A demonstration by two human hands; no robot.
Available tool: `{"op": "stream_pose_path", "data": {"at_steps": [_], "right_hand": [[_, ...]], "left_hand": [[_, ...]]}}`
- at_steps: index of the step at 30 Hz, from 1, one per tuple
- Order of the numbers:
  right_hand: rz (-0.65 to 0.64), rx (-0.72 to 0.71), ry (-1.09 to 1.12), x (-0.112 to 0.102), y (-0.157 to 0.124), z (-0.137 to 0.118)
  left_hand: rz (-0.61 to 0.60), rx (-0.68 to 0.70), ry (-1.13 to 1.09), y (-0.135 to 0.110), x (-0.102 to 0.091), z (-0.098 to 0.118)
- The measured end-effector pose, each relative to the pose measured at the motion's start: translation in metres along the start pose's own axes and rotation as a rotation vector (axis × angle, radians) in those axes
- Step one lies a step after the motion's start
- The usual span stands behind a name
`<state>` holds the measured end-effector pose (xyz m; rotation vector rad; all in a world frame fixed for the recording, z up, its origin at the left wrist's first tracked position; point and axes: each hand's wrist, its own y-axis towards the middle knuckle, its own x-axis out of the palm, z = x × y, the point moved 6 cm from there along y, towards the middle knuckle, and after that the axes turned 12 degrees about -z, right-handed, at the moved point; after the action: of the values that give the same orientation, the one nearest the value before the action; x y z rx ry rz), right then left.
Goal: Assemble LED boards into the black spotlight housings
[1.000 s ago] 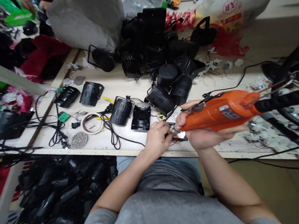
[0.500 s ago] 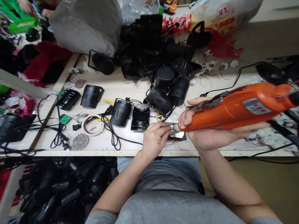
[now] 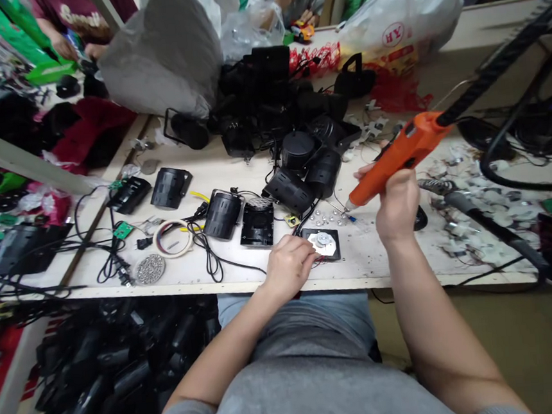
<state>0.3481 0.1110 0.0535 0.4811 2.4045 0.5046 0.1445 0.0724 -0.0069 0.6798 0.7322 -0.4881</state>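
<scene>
The black plate (image 3: 330, 249) with silver disc lies at the bench (image 3: 359, 270) front edge. My left hand (image 3: 288, 267) rests on its corner; pinch state I cannot tell. My right hand (image 3: 396, 206) clamps the orange screwdriver (image 3: 399, 150), tip beside loose screws (image 3: 324, 217).

You are gripping the orange power screwdriver (image 3: 399, 151) in your right hand (image 3: 396, 206), tilting it so its tip is pointing down at the loose screws (image 3: 324, 217) on the tabletop (image 3: 243, 271). Your left hand (image 3: 288, 267) is resting near the front edge, its fingers (image 3: 310, 246) touching the black square part (image 3: 331, 246) with the silver disc, just beside the screws.
</scene>
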Motion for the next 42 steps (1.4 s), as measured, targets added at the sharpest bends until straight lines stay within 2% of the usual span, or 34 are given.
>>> {"op": "stream_pose_path", "data": {"at_steps": [2,4,5,7,9,11,13,16,18,20,21,23,25,26,28,29,31,32,33,34,36,39,42], "right_hand": [[0.089,0.028,-0.121,-0.013,-0.017,0.003],[0.075,0.0,-0.173,-0.013,-0.039,-0.004],[0.015,-0.031,-0.188,-0.008,-0.049,-0.009],[-0.264,-0.157,-0.207,0.017,-0.067,-0.024],[-0.484,-0.194,-0.265,0.039,-0.079,-0.029],[-0.576,-0.184,-0.297,0.048,-0.08,-0.031],[-0.563,-0.177,-0.314,0.043,-0.075,-0.037],[-0.406,-0.282,-0.394,0.011,-0.062,-0.061],[-0.256,-0.384,-0.491,-0.024,-0.052,-0.077],[-0.153,-0.387,-0.556,-0.065,-0.038,-0.081],[-0.1,-0.347,-0.622,-0.086,-0.03,-0.079],[0.034,-0.137,-0.926,-0.127,-0.016,-0.07],[0.079,0.045,-1.07,-0.151,-0.011,-0.065],[0.125,0.071,-1.089,-0.155,-0.014,-0.068],[0.18,-0.016,-1.018,-0.142,-0.025,-0.079],[0.218,-0.136,-0.948,-0.127,-0.032,-0.086],[0.031,-0.238,-0.705,-0.079,-0.035,-0.077],[-0.074,-0.196,-0.589,-0.054,-0.031,-0.063],[-0.143,-0.085,-0.498,-0.031,-0.023,-0.042],[-0.172,0.06,-0.437,-0.011,-0.012,-0.017],[-0.161,0.186,-0.411,0.019,0.017,0.025],[-0.141,0.293,-0.365,0.045,0.063,0.074],[-0.127,0.312,-0.329,0.052,0.086,0.09]], "left_hand": [[-0.004,-0.009,0.015,-0.002,0.002,0.0],[0.004,-0.012,0.02,-0.002,0.001,-0.001],[0.009,-0.01,0.021,-0.002,0.001,0.0],[0.022,-0.011,0.018,-0.001,0.0,0.0],[0.034,-0.018,0.005,0.0,-0.002,-0.001],[0.038,-0.018,-0.013,0.002,-0.002,-0.002],[0.041,-0.016,-0.022,0.004,-0.003,-0.002],[0.04,-0.023,-0.018,0.004,-0.003,-0.001],[0.032,-0.03,-0.016,0.003,-0.003,-0.001],[0.028,-0.035,-0.016,0.003,-0.002,-0.002],[0.028,-0.036,-0.017,0.003,-0.002,-0.002],[0.028,-0.034,-0.018,0.003,-0.002,-0.003],[0.032,-0.035,-0.019,0.003,-0.002,-0.003],[0.035,-0.037,-0.019,0.002,-0.002,-0.003],[0.04,-0.041,-0.02,0.002,-0.003,-0.003],[0.04,-0.042,-0.021,0.002,-0.003,-0.003],[0.035,-0.044,-0.023,0.002,-0.002,-0.003],[0.033,-0.045,-0.024,0.002,-0.002,-0.003],[0.03,-0.046,-0.025,0.002,-0.001,-0.003],[0.027,-0.047,-0.026,0.002,0.0,-0.003],[0.02,-0.049,-0.03,0.002,0.001,-0.003],[0.018,-0.049,-0.076,0.003,-0.001,-0.002],[0.07,-0.108,-0.234,0.001,-0.016,-0.008]]}}
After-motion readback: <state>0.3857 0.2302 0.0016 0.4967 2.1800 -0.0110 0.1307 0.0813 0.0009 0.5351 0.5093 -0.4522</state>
